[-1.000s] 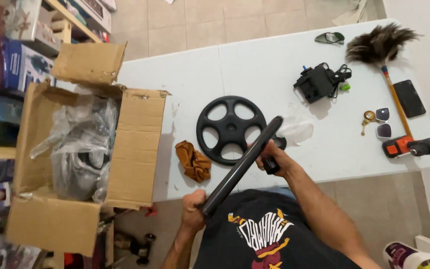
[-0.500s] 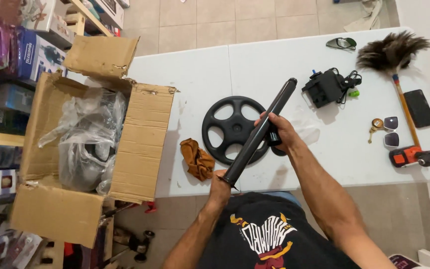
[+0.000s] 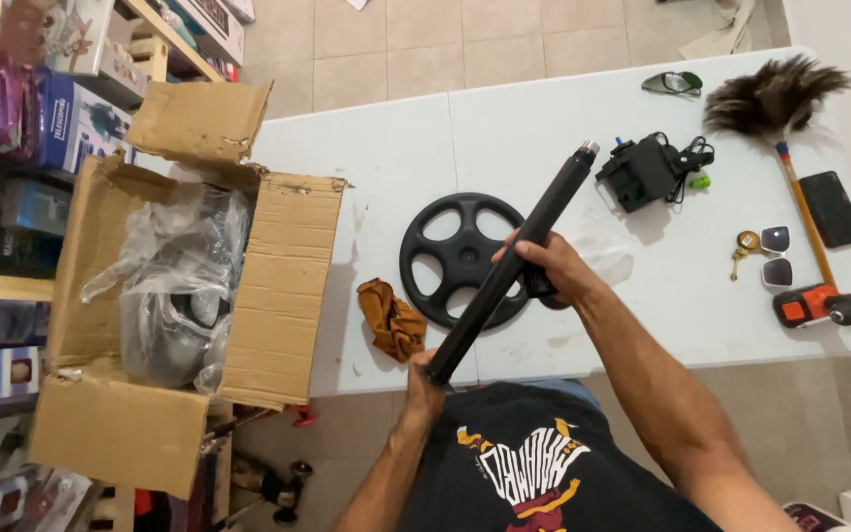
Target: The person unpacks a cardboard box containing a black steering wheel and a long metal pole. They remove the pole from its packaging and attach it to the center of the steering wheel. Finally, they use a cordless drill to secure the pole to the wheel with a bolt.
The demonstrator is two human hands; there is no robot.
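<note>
Diagonally, black bar (image 3: 514, 261) spans left hand (image 3: 425, 389), right hand (image 3: 549, 268).

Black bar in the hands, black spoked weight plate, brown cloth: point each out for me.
Black padded bar (image 3: 544, 212): head view, upper shaft above the right hand.
Black spoked weight plate (image 3: 437, 258): head view, left spoke.
Crumpled brown cloth (image 3: 392, 321): head view, centre.

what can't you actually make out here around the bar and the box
- Head view: the lower end of the black bar is covered by the left hand.
- What the right hand grips besides the bar is hidden by its fingers.
- The cardboard box contents are blurred by crumpled plastic wrap.
- The power tool is cut off by the right edge.
</note>
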